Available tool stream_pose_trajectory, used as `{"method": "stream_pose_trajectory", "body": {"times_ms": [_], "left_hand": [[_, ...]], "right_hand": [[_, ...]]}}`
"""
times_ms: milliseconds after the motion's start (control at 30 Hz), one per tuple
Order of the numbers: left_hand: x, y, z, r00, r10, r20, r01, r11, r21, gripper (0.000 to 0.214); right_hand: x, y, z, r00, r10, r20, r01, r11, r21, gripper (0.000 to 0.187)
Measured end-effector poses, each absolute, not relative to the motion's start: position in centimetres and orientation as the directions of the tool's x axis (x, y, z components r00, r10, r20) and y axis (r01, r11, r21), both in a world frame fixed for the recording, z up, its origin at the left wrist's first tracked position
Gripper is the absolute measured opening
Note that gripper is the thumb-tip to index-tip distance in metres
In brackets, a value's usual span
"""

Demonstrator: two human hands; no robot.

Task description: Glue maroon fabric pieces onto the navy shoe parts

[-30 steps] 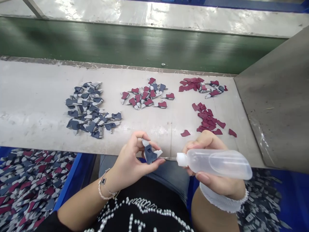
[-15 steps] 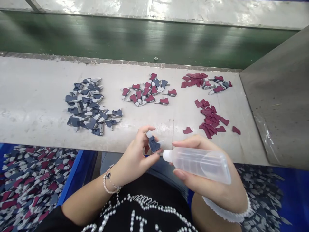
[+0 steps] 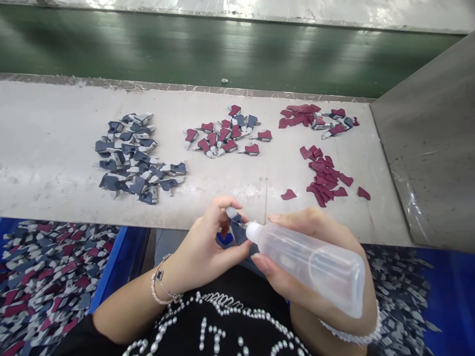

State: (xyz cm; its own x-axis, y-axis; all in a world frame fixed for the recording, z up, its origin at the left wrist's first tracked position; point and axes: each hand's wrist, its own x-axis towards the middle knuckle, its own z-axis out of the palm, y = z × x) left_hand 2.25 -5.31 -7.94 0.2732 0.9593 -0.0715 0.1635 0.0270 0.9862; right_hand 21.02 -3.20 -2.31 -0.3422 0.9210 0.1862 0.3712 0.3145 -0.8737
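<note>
Between the fingertips of my left hand is a small dark blue and grey plastic part, its recessed side facing up. My right hand is wrapped round a clear squeeze bottle with a white cap. The bottle lies tilted, and its nozzle end is at the recess of the plastic part; whether the tip touches is too small to tell. A lone maroon piece lies on the table beyond the bottle.
On the metal table are a pile of blue-grey parts, a group with maroon faces and loose maroon pieces. A blue bin of mixed parts stands left, another bin right. A metal panel borders the right.
The bottle has tilted more, and its nozzle has come left onto the plastic part. My left hand still holds the part, now turned slightly. The view has shifted a little.
</note>
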Motion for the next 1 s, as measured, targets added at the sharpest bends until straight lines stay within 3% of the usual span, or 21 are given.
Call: {"method": "stream_pose_trajectory", "body": {"times_ms": [1000], "left_hand": [[2.17, -5.35, -7.77, 0.277, 0.960, -0.050, 0.145, 0.010, 0.989, 0.054]], "right_hand": [[20.78, -3.65, -1.56, -0.372, 0.919, 0.127, 0.416, 0.287, -0.863, 0.025]]}}
